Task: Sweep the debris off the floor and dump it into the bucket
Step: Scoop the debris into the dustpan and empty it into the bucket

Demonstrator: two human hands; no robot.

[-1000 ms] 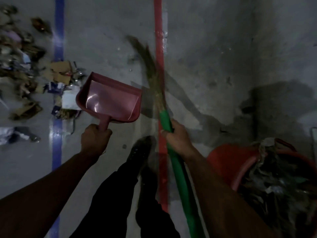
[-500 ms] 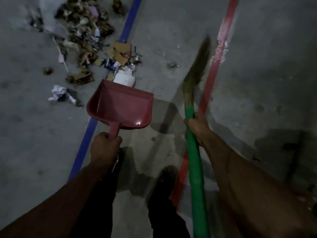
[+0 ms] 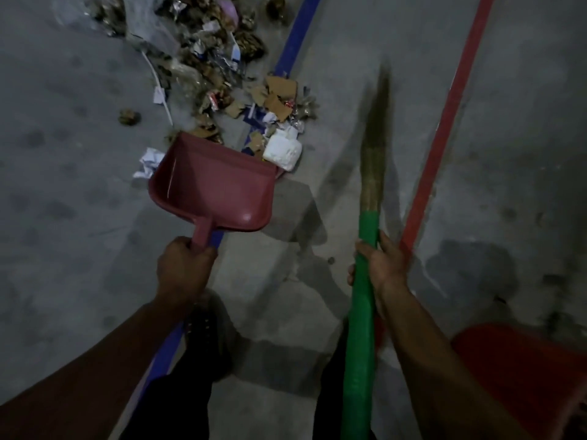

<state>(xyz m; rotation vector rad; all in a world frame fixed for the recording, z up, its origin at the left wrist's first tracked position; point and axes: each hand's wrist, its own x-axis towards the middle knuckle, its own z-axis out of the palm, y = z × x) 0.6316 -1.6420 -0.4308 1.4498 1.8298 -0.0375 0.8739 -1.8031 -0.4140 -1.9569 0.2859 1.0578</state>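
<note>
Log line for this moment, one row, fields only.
left hand: grips empty dustpan | right hand: grips broom | debris pile: on floor beyond dustpan lip | bucket: lower right

Workshop or warehouse: concrete floor point(image 3: 365, 42), painted lane stripes point(image 3: 297, 42)

The pile of paper and cardboard debris point(image 3: 222, 68) lies on the grey concrete floor point(image 3: 63, 201), straddling the blue floor stripe point(image 3: 295, 42). Just near of the pile, the red plastic dustpan point(image 3: 216, 192) hangs with its mouth at the pile's near edge, beside a white crumpled wad point(image 3: 282, 150) to its right. Right of the pile, the green-handled grass broom point(image 3: 370, 185) points away, between the blue stripe and the red floor stripe point(image 3: 444, 122). The red plastic bucket point(image 3: 524, 376) sits far right of the pile, nearest the person.
</note>
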